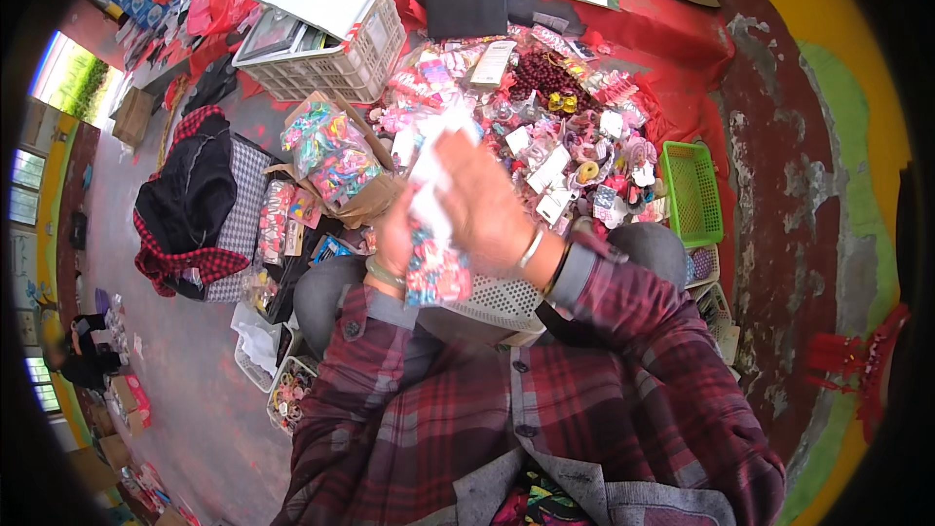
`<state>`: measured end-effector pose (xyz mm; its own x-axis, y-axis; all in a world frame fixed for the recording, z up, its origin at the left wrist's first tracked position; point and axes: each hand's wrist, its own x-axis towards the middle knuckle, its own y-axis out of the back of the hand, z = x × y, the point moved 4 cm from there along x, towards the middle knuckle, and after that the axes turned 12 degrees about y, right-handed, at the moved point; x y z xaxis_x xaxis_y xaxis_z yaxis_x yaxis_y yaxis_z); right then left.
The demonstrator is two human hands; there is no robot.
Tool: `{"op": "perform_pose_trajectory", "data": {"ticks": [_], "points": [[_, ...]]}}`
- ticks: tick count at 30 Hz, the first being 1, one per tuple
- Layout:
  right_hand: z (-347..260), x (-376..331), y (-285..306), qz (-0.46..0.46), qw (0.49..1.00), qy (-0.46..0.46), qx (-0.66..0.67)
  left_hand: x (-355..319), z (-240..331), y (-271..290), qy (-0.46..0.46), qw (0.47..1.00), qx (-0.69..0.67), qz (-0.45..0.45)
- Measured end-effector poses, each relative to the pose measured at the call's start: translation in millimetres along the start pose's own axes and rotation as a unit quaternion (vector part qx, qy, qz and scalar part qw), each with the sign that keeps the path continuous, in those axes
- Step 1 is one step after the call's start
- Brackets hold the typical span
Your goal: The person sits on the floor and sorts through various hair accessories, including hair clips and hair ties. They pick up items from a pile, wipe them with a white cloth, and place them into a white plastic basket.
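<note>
A clear plastic bag (440, 273) hangs upright in front of my lap. Small multicoloured pieces fill its lower part, and its upper part is whitish and smeared by motion. My left hand (392, 239) grips the bag along its left side, and its fingers are partly hidden behind the plastic. Against the upper part lies my right hand (487, 200), blurred, its fingers stretched out flat over the plastic. Beyond my hands spreads a heap of hair ties and small packaged accessories (584, 151). A cardboard box (368, 203) to the left holds similar bags of colourful pieces.
A white perforated basket (497, 304) sits at my lap, below the bag. A large crate (336, 76) stands at the back left, and a green basket (693, 195) at the right. A dark checked jacket (190, 200) lies on the left. Small trays (258, 346) flank my left knee.
</note>
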<state>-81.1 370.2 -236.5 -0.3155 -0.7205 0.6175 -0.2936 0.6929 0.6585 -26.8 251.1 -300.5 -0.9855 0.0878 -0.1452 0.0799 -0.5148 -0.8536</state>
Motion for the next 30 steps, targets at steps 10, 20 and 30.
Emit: {"op": "perform_pose_trajectory", "data": {"ticks": [10,20,30], "points": [[-10.6,9.5,-7.4,-0.066,0.993,0.031,-0.089,-15.7,-7.0,16.1,-0.039,0.99,0.055,0.126],[-53.8,-19.1,-21.7,-0.15,0.983,0.088,0.063,-3.3,28.0,-11.1,0.027,0.992,-0.115,0.035],[56.9,3.3,-7.3,0.039,0.997,-0.023,-0.064,1.8,-17.9,-17.7,0.043,0.995,-0.067,0.054]]}}
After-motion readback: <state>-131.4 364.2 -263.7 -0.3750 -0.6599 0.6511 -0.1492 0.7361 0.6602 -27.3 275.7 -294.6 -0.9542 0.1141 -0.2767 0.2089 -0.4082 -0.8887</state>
